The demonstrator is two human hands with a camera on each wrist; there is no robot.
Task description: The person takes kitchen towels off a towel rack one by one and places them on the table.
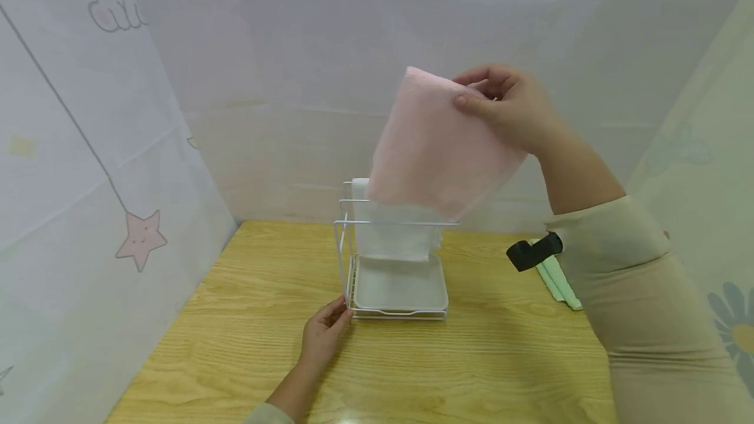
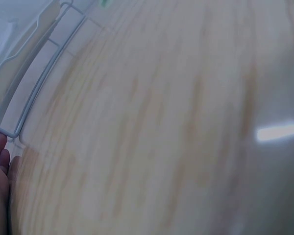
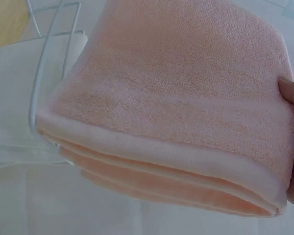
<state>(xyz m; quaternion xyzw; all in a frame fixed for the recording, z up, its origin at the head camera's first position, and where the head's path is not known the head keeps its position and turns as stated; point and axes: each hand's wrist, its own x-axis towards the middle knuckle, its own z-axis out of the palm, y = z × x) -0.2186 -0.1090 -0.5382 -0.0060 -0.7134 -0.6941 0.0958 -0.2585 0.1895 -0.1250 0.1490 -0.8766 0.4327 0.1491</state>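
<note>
**Pale cartoon backdrop (image 1: pixel 306 51), wood-grain worktop (image 1: pixel 247 332), pink towel (image 1: pixel 442 142) in midair**

So the towel is up above a white wire rack (image 1: pixel 389 222), folded in layers, with the right hand (image 1: pixel 509 106) pinching it near an upper corner. My guess: gripping it up there lets it hang fairly flat and leaves the lower end free. The left hand (image 1: pixel 324 332) is clamped on the rack's front left corner, probably because something that light would slide if bumped. A white cloth (image 1: pixel 389 241) hangs over the rack at the back, and the pale tray (image 1: pixel 400 286) in the base looks like a drip catcher, though that's just me guessing.

Stuff I can't make out: the towel covers part of the upper bars, and even the right wrist view doesn't settle whether it's touching one or just beside it. Some right-hand fingertips are behind the fabric. The green cloth (image 1: pixel 556 283) is partly blocked by a black strap (image 1: pixel 535 252) and the sleeve (image 1: pixel 660 319). The left wrist view is mostly blurry worktop, fingers cut off at the edge.
</note>
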